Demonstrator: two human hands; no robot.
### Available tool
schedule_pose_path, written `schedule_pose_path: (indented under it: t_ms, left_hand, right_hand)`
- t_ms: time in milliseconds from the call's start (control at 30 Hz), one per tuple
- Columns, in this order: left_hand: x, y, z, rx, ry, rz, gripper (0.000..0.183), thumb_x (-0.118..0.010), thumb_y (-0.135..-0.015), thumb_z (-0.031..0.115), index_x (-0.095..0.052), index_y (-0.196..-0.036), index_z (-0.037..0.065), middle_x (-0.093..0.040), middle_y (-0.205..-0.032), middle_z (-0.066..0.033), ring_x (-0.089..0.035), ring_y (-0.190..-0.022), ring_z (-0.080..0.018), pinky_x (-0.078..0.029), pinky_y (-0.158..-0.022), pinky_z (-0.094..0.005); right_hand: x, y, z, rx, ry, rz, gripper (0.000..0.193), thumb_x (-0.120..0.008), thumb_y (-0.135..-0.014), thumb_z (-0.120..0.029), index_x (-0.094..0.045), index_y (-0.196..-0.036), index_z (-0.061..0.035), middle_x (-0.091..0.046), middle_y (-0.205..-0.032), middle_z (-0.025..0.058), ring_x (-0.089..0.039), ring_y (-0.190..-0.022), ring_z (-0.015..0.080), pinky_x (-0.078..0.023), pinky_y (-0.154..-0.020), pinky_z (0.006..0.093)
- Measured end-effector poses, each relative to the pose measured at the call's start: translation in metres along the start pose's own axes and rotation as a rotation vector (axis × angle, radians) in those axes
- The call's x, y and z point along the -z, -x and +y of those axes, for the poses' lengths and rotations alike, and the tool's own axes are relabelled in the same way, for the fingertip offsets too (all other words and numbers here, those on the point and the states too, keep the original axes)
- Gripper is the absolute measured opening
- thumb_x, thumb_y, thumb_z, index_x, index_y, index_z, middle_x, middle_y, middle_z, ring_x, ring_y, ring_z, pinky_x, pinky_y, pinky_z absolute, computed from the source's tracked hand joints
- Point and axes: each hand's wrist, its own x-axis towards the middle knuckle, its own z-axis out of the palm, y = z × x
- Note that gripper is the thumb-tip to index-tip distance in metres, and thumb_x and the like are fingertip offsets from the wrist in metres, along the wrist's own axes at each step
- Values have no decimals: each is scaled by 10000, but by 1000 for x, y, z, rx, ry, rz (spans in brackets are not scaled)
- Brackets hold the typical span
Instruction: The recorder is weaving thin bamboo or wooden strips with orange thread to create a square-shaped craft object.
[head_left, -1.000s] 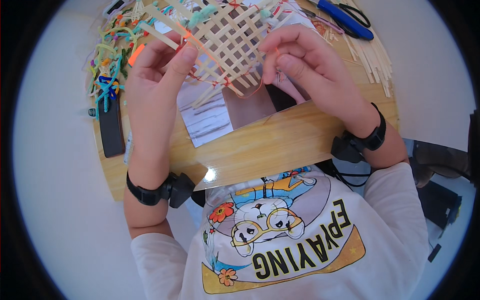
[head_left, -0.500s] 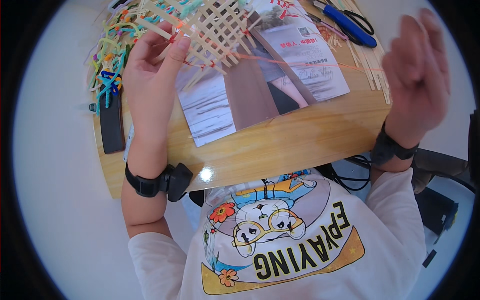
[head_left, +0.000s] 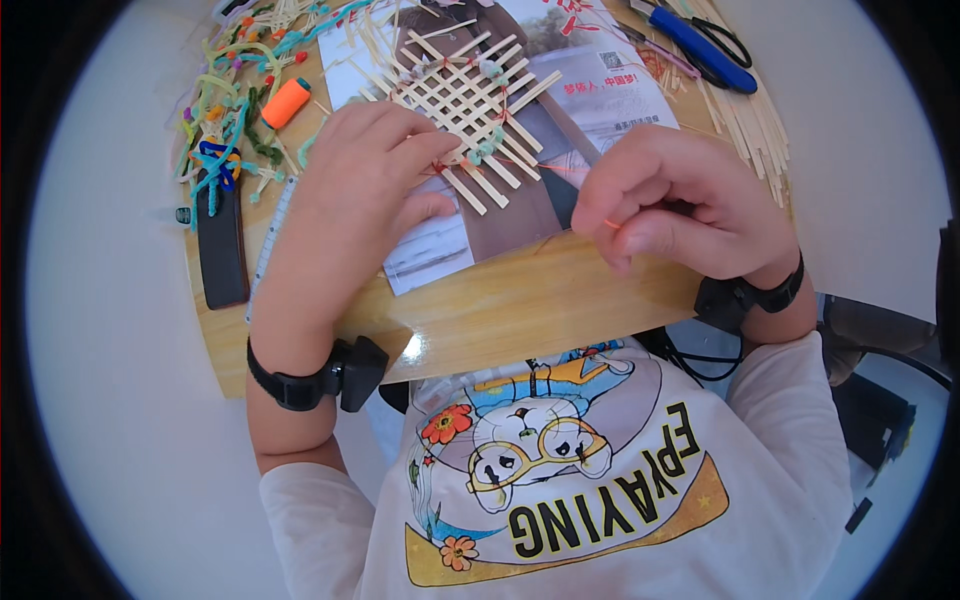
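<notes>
A: What does each hand grip?

B: The right hand (head_left: 690,205), fingers curled, pinches a thin orange thread (head_left: 612,224) at its fingertips. The left hand (head_left: 375,175), back upward, bends its fingers over the near-left edge of an openwork lattice of pale, flat, wood-like strips (head_left: 460,108); whether they clamp it cannot be told, the contact being partly covered.

A: How is the thread best drawn?

B: Probably with even, gentle tension, so that it beds snugly against the strips without bowing them; the left fingers are best kept close to the tied edge, lest the weave skew.

A: Where does the lattice lie?

B: Beyond the hands, against the left and apart from the right, over a glossy printed sheet (head_left: 430,255); whether it rests flat is unclear.
</notes>
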Motion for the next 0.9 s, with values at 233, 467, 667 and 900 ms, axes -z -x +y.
schedule_pose_path:
  t_ms: [233, 467, 667, 900]
  left_hand:
    - [-2, -2, 27, 129, 554, -1, 420, -785, -758, 250, -649, -1090, 32, -635, -1010, -64, -588, -904, -186, -452, -801, -332]
    - [-17, 8, 57, 380, 881, -96, 208, -755, -804, 117, -680, -956, -4, -673, -846, -48, -616, -746, -126, -486, -699, -253]
    - [-12, 7, 61, 292, 692, -93, 75, -719, -816, 42, -696, -879, 6, -687, -822, -58, -620, -716, -124, -497, -683, -246]
    - [-19, 3, 45, 308, 615, 159, 227, -736, -803, 106, -673, -1016, 62, -670, -864, -49, -586, -654, -144, -473, -598, -269]
  right_hand:
    - [-4, -4, 16, -49, 10, -2, 165, -577, -916, 1, -548, -1077, 20, -630, -909, 78, -634, -709, 128, -471, -680, 219]
    - [-17, -2, 18, -75, 209, -63, 197, -606, -875, -9, -505, -1034, -69, -643, -822, 54, -652, -727, 173, -480, -653, 270]
    - [-11, -2, 10, -175, 208, -28, 189, -573, -879, -11, -491, -1034, -81, -661, -741, 63, -652, -693, 202, -480, -616, 302]
    - [-5, -4, 17, -141, 90, 26, 203, -514, -889, 13, -484, -1072, -70, -586, -670, 18, -538, -633, 109, -441, -625, 253]
